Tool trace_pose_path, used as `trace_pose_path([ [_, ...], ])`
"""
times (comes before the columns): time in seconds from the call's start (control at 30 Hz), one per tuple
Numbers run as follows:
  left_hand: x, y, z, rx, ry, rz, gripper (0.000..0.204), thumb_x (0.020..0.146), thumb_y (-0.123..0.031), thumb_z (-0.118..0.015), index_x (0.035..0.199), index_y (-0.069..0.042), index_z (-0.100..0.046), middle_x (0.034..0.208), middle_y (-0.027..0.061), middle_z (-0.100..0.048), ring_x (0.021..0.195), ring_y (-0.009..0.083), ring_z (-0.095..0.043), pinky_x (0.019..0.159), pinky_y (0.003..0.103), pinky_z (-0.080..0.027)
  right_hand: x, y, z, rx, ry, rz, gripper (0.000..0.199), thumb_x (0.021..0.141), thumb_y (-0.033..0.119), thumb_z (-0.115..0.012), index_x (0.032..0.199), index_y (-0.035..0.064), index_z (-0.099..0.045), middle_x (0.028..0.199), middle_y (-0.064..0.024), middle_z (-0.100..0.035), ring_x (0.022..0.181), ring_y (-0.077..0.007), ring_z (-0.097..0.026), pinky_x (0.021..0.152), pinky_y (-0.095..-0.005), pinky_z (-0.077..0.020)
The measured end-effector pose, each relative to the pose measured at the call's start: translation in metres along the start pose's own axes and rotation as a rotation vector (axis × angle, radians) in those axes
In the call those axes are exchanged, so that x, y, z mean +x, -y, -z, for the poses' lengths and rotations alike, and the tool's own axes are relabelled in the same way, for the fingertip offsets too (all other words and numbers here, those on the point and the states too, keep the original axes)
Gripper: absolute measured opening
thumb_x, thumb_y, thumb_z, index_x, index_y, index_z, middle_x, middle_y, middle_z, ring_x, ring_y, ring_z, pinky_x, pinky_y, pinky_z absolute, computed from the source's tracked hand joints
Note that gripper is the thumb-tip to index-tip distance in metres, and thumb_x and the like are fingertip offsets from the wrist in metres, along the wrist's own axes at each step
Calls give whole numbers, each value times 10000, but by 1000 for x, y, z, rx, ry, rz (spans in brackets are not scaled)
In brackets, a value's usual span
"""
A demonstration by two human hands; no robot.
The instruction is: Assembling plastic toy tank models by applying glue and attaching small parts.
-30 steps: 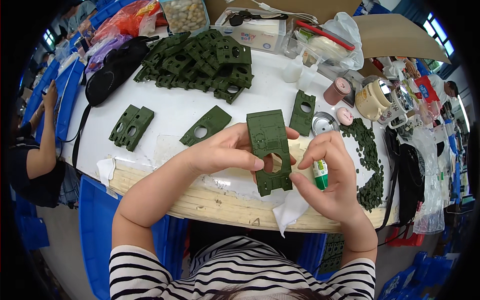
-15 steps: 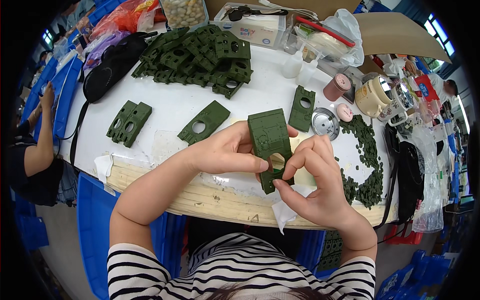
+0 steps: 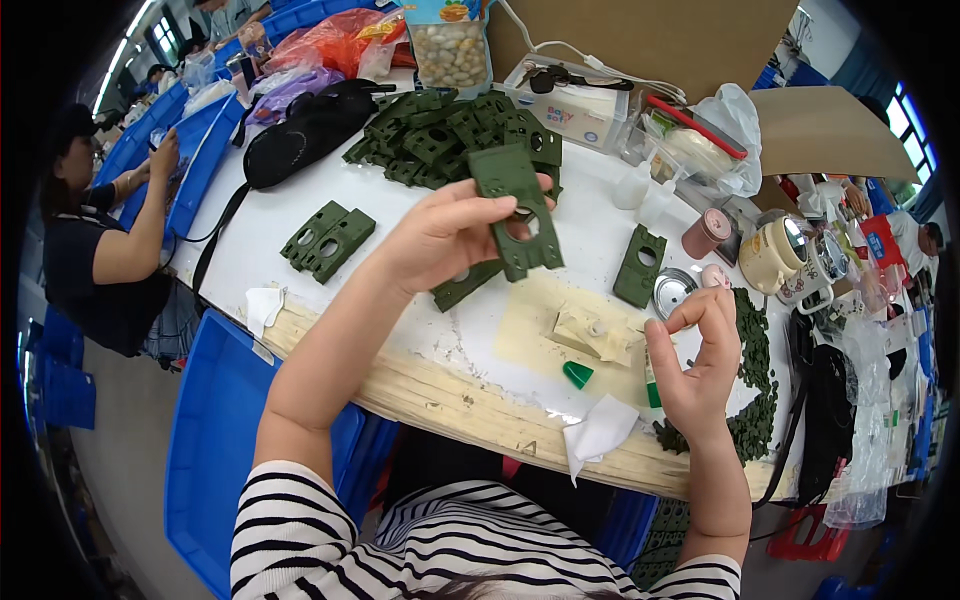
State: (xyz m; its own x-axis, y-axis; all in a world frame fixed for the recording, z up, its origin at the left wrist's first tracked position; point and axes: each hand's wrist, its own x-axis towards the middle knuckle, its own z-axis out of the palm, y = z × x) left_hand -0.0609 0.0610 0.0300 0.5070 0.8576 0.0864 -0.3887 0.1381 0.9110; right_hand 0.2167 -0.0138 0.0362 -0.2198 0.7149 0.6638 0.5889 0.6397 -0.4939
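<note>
My left hand (image 3: 450,232) grips a dark green plastic toy vehicle hull (image 3: 507,175) with a round hole, thumb on its near face, fingers behind. The hull is raised and tilted above the table. Partly behind it lies another green hull (image 3: 462,292). On the right, my right hand (image 3: 705,360) is closed in a pinch of thumb and bent forefinger; anything between the tips is too small to make out. Beneath it a green and white tube (image 3: 651,385) shows in part. A green cap (image 3: 577,374) and a pale block (image 3: 592,332) lie on a yellowish sheet (image 3: 520,335).
A heap of green hulls (image 3: 425,130) fills the back, with a pair (image 3: 327,240) at left and a single hull (image 3: 640,265) at right. Small green pieces (image 3: 755,400) lie beyond my right hand, near a metal lid (image 3: 675,292). A co-worker (image 3: 110,240) sits at left.
My left hand has carried the hull forward and left, toward the heap. The right hand has left the hull and moved right. The view has shifted, uncovering the yellowish sheet and green cap.
</note>
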Motion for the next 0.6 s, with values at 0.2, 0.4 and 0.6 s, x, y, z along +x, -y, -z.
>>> trace_pose_path([
  [0.2, -55, -38, 68, 350, -279, 149, 428, 915, -132, -604, 1302, -4, -472, 1078, 54, -623, 831, 100, -622, 764, 255, -524, 2, 0, -3, 28, -20, 26, 175, 735, 41, -697, 718, 31, -523, 738, -84, -491, 721, -236, -453, 660, -324, -357],
  [0.4, -56, -36, 88, 543, -371, 404, 394, 906, -145, -628, 1257, -1, -518, 976, 21, -638, 788, 81, -622, 682, 222, -510, -1, 3, -8, 14, 8, 72, 181, 733, 45, -707, 724, 25, -527, 752, -92, -499, 733, -248, -469, 661, -332, -367],
  [0.6, -37, -17, 98, 695, -411, 433, 443, 869, -140, -672, 1257, 12, -522, 940, 52, -639, 773, 107, -632, 680, 266, -499, -2, 0, -10, 16, 23, 61, 179, 725, 38, -708, 726, 25, -529, 761, -94, -508, 749, -261, -480, 670, -342, -380],
])
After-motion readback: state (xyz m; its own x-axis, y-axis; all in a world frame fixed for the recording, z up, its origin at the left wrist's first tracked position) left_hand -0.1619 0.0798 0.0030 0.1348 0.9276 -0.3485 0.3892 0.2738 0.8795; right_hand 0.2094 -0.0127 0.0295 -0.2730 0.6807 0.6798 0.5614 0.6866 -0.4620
